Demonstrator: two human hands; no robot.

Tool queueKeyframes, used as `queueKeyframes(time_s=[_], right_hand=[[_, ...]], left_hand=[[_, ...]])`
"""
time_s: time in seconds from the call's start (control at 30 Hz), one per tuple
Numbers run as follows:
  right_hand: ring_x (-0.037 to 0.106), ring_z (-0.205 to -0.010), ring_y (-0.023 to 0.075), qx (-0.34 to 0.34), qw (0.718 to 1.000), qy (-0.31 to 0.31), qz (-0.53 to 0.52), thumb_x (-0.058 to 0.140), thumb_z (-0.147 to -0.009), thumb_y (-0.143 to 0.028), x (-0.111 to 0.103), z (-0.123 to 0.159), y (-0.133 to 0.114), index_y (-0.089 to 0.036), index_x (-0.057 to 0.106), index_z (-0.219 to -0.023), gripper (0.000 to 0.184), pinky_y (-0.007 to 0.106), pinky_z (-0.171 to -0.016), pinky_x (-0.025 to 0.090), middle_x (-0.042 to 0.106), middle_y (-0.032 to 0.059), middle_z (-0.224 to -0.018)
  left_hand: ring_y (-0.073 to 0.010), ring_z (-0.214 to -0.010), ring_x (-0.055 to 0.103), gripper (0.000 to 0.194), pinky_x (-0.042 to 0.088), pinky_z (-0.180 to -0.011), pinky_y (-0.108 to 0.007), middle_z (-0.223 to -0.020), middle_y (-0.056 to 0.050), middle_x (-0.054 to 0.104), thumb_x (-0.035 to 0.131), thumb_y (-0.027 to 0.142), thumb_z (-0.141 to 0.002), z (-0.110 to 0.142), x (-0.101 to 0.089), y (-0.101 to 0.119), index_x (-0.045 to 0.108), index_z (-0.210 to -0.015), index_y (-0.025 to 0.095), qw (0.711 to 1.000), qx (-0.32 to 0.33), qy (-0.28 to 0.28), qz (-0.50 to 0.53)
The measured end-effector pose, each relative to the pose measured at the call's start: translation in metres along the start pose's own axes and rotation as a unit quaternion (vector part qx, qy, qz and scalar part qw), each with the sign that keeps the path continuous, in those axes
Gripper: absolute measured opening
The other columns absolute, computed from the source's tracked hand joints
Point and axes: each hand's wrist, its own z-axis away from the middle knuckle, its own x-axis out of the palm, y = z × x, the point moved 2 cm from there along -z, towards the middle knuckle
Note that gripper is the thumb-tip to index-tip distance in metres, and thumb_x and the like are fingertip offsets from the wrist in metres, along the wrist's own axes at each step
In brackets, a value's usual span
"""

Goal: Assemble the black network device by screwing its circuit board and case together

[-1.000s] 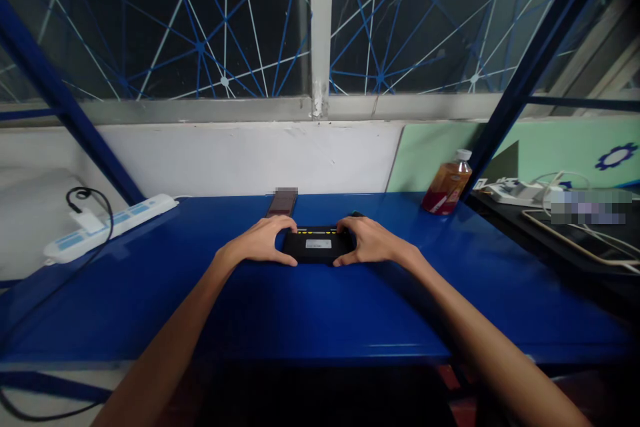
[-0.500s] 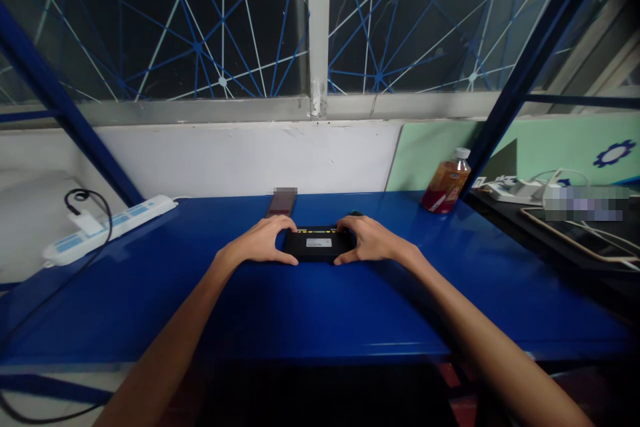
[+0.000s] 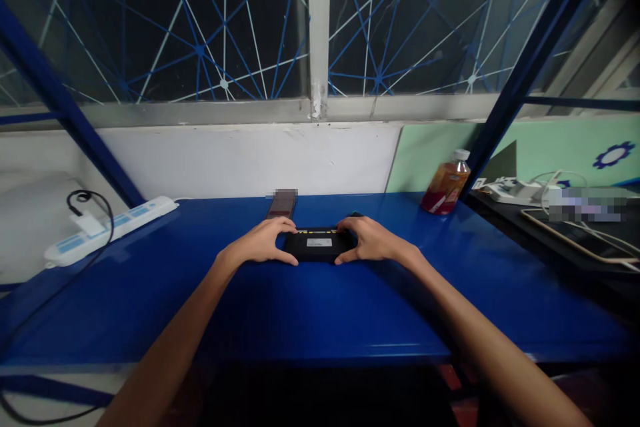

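The flat black rectangular device [image 3: 318,245] lies mid-table on the glossy blue metal table [image 3: 320,313], long axis left-right; left hand [image 3: 261,242] and right hand [image 3: 369,241] clasp opposite ends, equally near.

Blue table [image 3: 320,307] below white wall [image 3: 240,160] and dark windows [image 3: 200,20].

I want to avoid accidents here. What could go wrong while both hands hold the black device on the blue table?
1. The left hand and right hand grip only the ends of the black device; it might slip if lifted.
2. The dark flat object lies just behind it and could be pushed.
3. The bottle leans near the table corner; a wide arm movement might knock it.
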Motion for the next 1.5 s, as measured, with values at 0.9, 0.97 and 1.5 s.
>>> queueKeyframes(time_s=[0.9,0.97,1.5], right_hand=[[0.062,-0.097,0.0296,0.014,1.000,-0.020,-0.002,0.075,-0.056,-0.072,-0.011,0.009,0.015,-0.018,0.066,-0.102,0.071,0.039,-0.082,0.047,0.065,0.0125,-0.112],[0.062,-0.096,0.0288,0.011,1.000,-0.019,-0.004,0.075,-0.056,-0.071,-0.012,0.009,0.014,-0.018,0.066,-0.102,0.071,0.037,-0.081,0.047,0.065,0.0119,-0.110],[0.059,-0.090,0.0262,0.037,0.999,-0.019,-0.031,0.077,-0.055,-0.069,-0.010,0.010,0.012,-0.017,0.062,-0.103,0.072,0.036,-0.075,0.046,0.064,0.0106,-0.103]], left_hand=[[-0.0359,-0.123,0.047,0.070,0.037,-0.102,-0.048,-0.138,-0.009,0.049,0.071,0.064,-0.064,-0.001,0.001,-0.001,0.062,-0.121,0.024,1.000,-0.002,0.001,-0.005],[-0.0360,-0.123,0.047,0.070,0.037,-0.102,-0.048,-0.138,-0.009,0.049,0.071,0.064,-0.065,-0.001,0.001,-0.002,0.062,-0.122,0.024,1.000,0.000,0.001,-0.006],[-0.0313,-0.122,0.048,0.065,0.037,-0.101,-0.045,-0.134,-0.009,0.051,0.072,0.061,-0.065,-0.001,0.001,-0.003,0.059,-0.117,0.024,1.000,0.017,0.012,0.003]])
